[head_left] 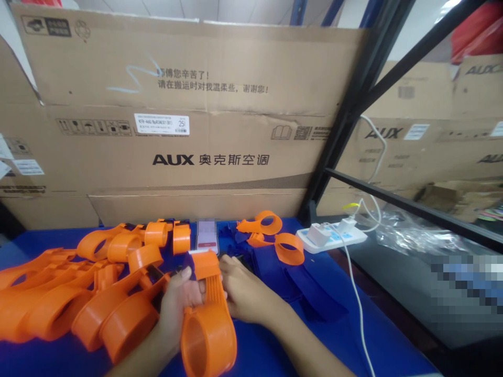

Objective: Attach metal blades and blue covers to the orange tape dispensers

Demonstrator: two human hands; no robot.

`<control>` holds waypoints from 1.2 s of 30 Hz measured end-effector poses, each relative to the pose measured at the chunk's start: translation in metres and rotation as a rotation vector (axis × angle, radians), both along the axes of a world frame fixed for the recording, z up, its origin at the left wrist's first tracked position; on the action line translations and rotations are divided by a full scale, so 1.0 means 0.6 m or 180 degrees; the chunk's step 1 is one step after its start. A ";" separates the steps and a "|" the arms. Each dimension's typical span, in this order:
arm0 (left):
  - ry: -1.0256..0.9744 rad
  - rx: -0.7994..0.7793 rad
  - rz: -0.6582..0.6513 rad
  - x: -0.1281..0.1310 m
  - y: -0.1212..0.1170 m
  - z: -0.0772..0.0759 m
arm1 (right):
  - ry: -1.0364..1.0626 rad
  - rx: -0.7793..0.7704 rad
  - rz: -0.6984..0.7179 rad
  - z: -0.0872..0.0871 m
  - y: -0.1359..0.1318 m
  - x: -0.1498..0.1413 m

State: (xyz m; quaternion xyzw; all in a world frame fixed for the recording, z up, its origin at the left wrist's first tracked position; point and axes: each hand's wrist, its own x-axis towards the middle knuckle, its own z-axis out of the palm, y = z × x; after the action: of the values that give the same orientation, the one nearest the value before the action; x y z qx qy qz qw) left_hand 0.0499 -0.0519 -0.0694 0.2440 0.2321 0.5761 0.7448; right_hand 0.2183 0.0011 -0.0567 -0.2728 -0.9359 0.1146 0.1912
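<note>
My left hand (pixel 177 293) is closed around an orange tape dispenser (pixel 223 332), held upright with its ring toward me and its toothed head pointing away. A dark blue piece shows at the head's left side, beside my thumb. My right hand (pixel 245 290) is just right of the dispenser's handle, its fingers curled and partly hidden behind the head. Something dark shows by its knuckles, but what it grips cannot be made out. Several more orange tape dispensers (pixel 131 324) lie in rows to the left of my left hand.
Dark blue flat strips (pixel 275 275) and loose orange dispensers (pixel 290 248) lie to the right on the blue tabletop (pixel 353 340). A phone (pixel 207 236) stands behind my hands. A white power strip (pixel 349 235) with cables sits at the right edge, by a black frame (pixel 334 136). Cardboard (pixel 212 131) walls the back.
</note>
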 end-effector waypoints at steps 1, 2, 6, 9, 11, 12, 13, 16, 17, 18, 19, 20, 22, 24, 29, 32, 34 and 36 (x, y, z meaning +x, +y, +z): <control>-0.0026 0.0014 -0.0067 -0.002 0.002 -0.002 | 0.0059 -0.0040 -0.0092 0.002 0.002 0.003; -0.0045 0.0030 -0.0121 -0.003 0.004 -0.003 | 0.0116 -0.0072 -0.0227 0.004 0.003 0.005; 0.0100 -0.0010 0.0095 -0.006 0.006 -0.004 | 0.0439 -0.0146 -0.0798 0.008 0.009 0.016; 0.0471 -0.0135 0.0558 -0.002 0.004 -0.009 | 0.1074 -0.0171 -0.1075 0.008 0.012 0.020; 0.0804 -0.0107 0.0835 0.003 0.005 -0.014 | 0.1546 -0.0245 -0.1250 0.008 0.013 0.020; 0.0959 -0.0066 0.0918 0.005 0.007 -0.016 | 0.1749 -0.0337 -0.1305 0.008 0.013 0.020; 0.1081 -0.0026 0.0971 0.008 0.009 -0.016 | 0.1928 -0.0481 -0.1319 0.008 0.014 0.019; 0.1182 0.0012 0.1067 0.014 0.013 -0.011 | 0.2386 -0.1104 -0.1097 0.011 0.014 0.017; 0.1130 0.0010 0.1124 0.015 0.014 -0.008 | 0.2486 -0.1305 -0.0971 0.013 0.014 0.017; 0.1058 -0.0002 0.1181 0.016 0.015 -0.005 | 0.2534 -0.1467 -0.0846 0.016 0.014 0.017; 0.0988 -0.0019 0.1206 0.017 0.015 -0.003 | 0.2542 -0.1581 -0.0744 0.020 0.013 0.018; 0.0925 -0.0036 0.1200 0.017 0.015 -0.001 | 0.2517 -0.1659 -0.0668 0.023 0.012 0.018; 0.0840 -0.0065 0.1110 0.018 0.015 -0.002 | 0.2426 -0.1776 -0.0580 0.029 0.010 0.018; 0.0816 -0.0072 0.1011 0.018 0.016 -0.005 | 0.2369 -0.1889 -0.0509 0.032 0.006 0.017; 0.0806 0.0053 0.1189 0.017 0.020 -0.010 | 0.2519 -0.1991 -0.0342 0.028 -0.002 0.010; 0.0706 -0.0009 0.1300 0.018 0.021 -0.006 | 0.2605 -0.1875 -0.0376 0.029 -0.004 0.010; 0.0671 -0.0039 0.1305 0.018 0.021 -0.003 | 0.2539 -0.1796 -0.0371 0.031 -0.004 0.011; 0.0696 -0.0009 0.1277 0.019 0.021 -0.002 | 0.2455 -0.1733 -0.0364 0.033 -0.004 0.012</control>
State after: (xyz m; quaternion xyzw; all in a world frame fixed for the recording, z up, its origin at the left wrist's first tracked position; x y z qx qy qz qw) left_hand 0.0612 -0.0393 -0.0708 0.2528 0.3561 0.6825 0.5861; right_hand 0.2257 -0.0010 -0.0372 -0.3016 -0.7161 0.4379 0.4522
